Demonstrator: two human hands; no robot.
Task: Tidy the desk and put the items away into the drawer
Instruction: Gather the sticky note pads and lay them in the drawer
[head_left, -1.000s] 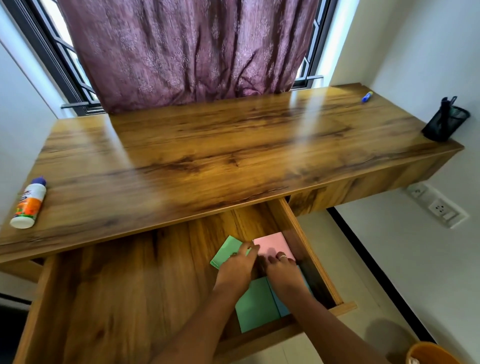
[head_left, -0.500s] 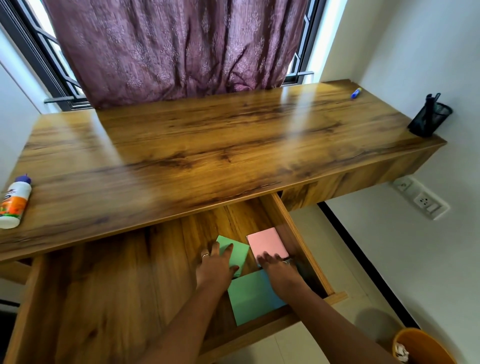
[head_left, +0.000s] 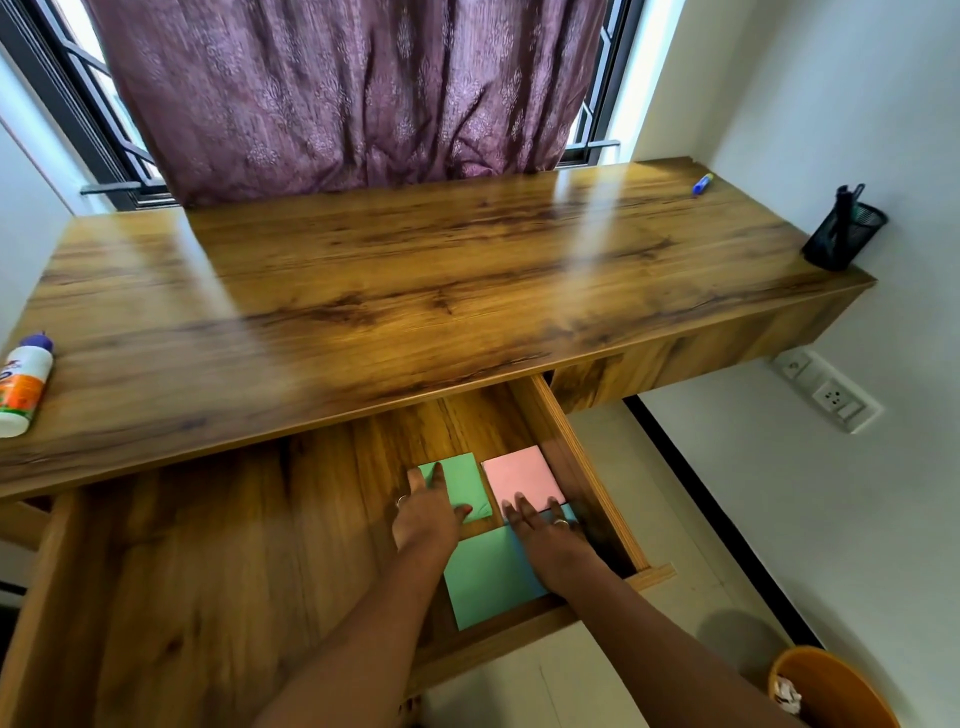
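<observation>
The drawer (head_left: 208, 571) stands pulled out below the table (head_left: 415, 291). In its right end lie a small green pad (head_left: 462, 478) and a pink pad (head_left: 524, 475) side by side, with a larger green sheet (head_left: 488, 582) nearer the front. The left hand (head_left: 423, 519) rests flat on the small green pad, and the right hand (head_left: 550, 540) lies flat with its fingertips on the pink pad's near edge. On the table, a glue bottle (head_left: 23, 384) lies at the far left, a blue pen (head_left: 702, 183) at the back right, and a black mesh holder (head_left: 844, 231) at the right end.
</observation>
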